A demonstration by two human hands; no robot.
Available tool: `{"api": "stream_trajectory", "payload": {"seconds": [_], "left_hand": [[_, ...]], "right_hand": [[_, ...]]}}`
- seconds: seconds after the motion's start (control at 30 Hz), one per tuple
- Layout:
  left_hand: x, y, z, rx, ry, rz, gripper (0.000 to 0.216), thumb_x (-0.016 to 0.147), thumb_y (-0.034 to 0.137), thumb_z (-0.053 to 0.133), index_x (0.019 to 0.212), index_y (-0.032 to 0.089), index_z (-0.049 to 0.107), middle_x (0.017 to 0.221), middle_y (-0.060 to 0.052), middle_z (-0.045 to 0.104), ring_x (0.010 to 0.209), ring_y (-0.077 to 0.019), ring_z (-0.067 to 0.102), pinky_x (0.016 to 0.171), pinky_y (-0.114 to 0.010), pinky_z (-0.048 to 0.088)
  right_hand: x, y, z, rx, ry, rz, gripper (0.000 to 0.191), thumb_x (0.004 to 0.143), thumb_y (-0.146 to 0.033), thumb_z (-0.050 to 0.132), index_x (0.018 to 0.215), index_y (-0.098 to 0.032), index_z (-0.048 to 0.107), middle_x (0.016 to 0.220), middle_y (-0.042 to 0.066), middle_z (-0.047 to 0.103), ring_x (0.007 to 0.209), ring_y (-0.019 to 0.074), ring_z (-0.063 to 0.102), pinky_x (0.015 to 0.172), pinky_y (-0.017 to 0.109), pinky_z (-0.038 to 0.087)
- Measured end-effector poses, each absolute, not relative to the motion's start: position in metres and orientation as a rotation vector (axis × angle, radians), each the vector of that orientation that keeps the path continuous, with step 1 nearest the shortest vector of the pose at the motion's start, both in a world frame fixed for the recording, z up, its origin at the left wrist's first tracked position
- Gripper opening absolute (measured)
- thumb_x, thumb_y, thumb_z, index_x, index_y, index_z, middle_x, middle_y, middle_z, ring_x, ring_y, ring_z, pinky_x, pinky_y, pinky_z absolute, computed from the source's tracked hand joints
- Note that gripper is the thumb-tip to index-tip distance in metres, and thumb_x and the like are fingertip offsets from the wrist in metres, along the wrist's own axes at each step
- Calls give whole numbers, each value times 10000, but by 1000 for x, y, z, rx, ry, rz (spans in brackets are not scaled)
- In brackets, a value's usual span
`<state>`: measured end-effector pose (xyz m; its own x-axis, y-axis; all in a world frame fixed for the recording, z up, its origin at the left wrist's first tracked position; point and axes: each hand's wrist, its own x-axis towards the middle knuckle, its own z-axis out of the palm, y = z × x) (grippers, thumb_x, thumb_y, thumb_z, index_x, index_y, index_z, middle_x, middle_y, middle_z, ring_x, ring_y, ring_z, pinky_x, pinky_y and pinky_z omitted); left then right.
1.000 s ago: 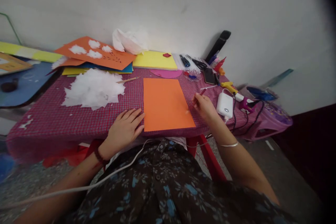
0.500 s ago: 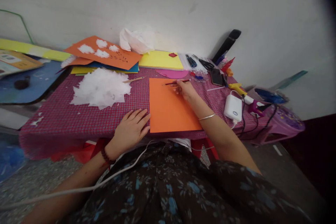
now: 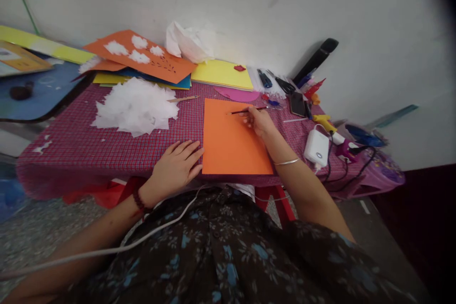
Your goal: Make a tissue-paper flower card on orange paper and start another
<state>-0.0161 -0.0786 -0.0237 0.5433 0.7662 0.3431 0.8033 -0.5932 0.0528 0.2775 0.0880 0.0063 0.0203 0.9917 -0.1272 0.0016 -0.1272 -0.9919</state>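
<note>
An orange sheet of paper [image 3: 228,147] lies flat at the table's front edge. Over its upper right part, my right hand [image 3: 259,121] grips a slim dark-red pencil [image 3: 239,112], whose tip points left above or on the paper; whether it touches, I cannot tell. Flat on the checked cloth rests my left hand [image 3: 178,164], fingers spread, right beside the sheet's left edge. A heap of white paper pieces [image 3: 137,107] sits further left, with a light wooden pencil [image 3: 187,98] by its right side.
Behind lie a decorated orange sheet [image 3: 142,57], yellow paper [image 3: 221,73] and a pink piece [image 3: 238,94]. On the right are scissors [image 3: 283,83], a phone [image 3: 297,104], a yellow glue gun [image 3: 324,122] and a white power bank [image 3: 317,146] with cables. A white cable [image 3: 142,245] crosses my lap.
My right hand and the pencil have shifted slightly right and toward me over the orange sheet. The left hand keeps its place; the whole view has tilted a little.
</note>
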Motion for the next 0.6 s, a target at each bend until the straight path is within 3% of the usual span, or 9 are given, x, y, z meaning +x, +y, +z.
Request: {"api": "stream_trajectory", "payload": {"seconds": [0.2, 0.6], "left_hand": [[-16, -78, -24, -2645, -1343, -488, 419, 987, 360, 519, 1353, 177, 609, 1452, -113, 574, 1338, -318, 524, 1123, -509, 402], [-15, -79, -24, -2634, -1344, -495, 428, 989, 362, 521, 1364, 174, 606, 1456, -112, 572, 1334, -315, 531, 1130, -511, 396]], "right_hand": [[271, 91, 7, -1305, -1108, 1283, 175, 920, -286, 566, 787, -175, 581, 707, 38, 738, 412, 66, 541, 342, 164, 306], [291, 65, 4, -1332, -1136, 1348, 138, 838, -284, 627, 785, -161, 595, 658, 38, 720, 403, 65, 545, 316, 150, 288]]}}
